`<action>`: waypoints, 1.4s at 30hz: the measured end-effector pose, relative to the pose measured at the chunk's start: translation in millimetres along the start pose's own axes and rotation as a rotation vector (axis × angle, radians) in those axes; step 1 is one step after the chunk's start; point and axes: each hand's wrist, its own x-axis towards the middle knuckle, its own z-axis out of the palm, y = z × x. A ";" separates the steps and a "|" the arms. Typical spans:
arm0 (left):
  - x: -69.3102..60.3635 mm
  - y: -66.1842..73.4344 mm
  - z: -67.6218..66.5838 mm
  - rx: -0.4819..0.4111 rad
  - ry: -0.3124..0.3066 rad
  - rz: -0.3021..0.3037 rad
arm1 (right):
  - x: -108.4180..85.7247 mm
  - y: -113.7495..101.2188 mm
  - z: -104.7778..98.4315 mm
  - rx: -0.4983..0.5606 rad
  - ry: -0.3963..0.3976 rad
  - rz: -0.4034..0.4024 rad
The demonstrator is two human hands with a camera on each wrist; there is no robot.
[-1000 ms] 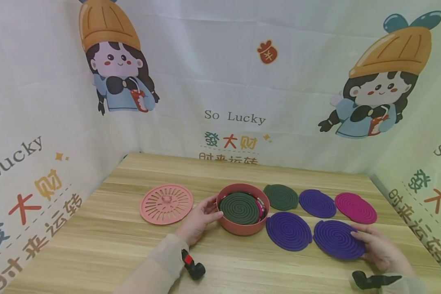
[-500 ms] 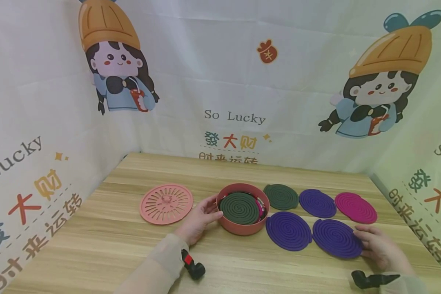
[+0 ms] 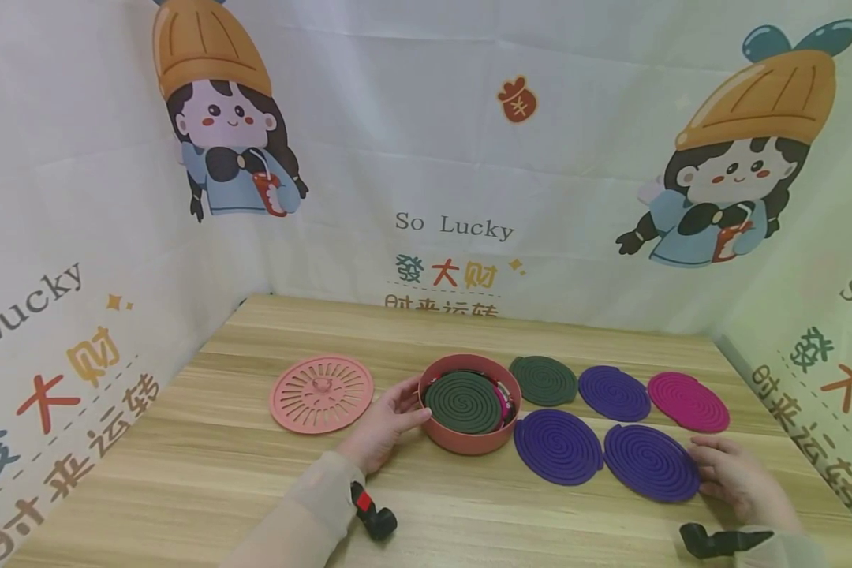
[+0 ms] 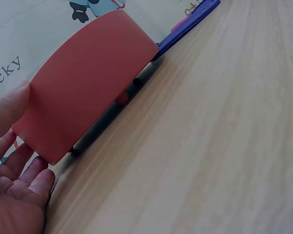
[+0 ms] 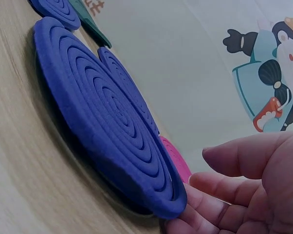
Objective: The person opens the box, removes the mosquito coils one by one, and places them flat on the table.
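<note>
Left of centre in the head view, my left hand holds the side of a round red mosquito coil box, its thumb and fingers spread around the wall. A dark green mosquito coil lies inside, over some partly hidden pink and patterned items. At the right, my right hand is beside a purple mosquito coil. In the right wrist view its fingers touch the coil's edge, while the thumb stays apart from it.
A pink slotted lid lies left of the box. Right of the box rest another purple coil, a green coil, a smaller-looking purple coil and a magenta coil. A printed cloth stands behind the table.
My right hand's thumb has come off the top of the nearest purple coil, and the hand has shifted slightly right. That coil has moved slightly left. The left hand and box stay still.
</note>
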 end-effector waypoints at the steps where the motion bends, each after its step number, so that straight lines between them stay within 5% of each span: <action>1: -0.1 0.1 0.0 0.001 0.000 0.000 | 0.7 0.8 -0.4 -0.002 0.002 -0.001; 42: -1.4 1.9 -0.1 0.003 0.003 0.001 | -2.3 -4.9 0.7 -0.040 0.019 0.004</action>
